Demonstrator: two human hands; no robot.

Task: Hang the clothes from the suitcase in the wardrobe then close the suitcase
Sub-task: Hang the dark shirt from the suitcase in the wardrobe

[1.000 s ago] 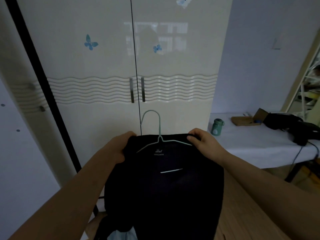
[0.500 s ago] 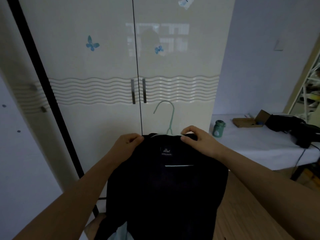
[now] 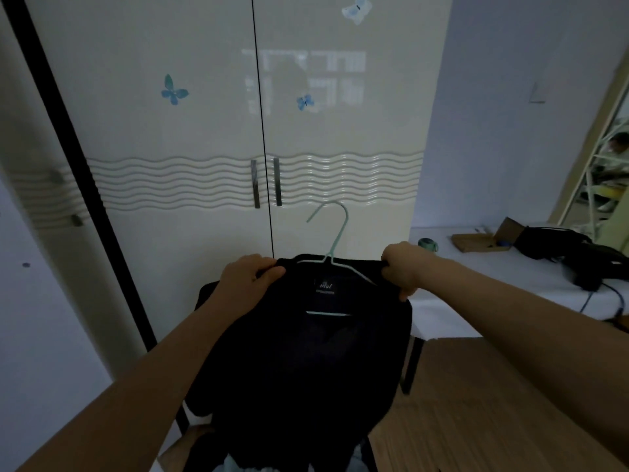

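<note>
I hold a dark navy garment up in front of me, with a pale green wire hanger inside its neck and the hook sticking up above the collar. My left hand grips the garment's left shoulder. My right hand grips the right shoulder. The white wardrobe stands straight ahead with both doors closed and two metal handles at the centre seam. The suitcase is not in view.
A white-covered table stands at the right with a small green jar, a wooden tray and a black bag with a cable. Wooden flooring lies below it. A dark post edges the wardrobe's left side.
Both hands have moved apart along the garment's shoulders, spreading it over the hanger. The hanger's hook has shifted right and stands more upright.
</note>
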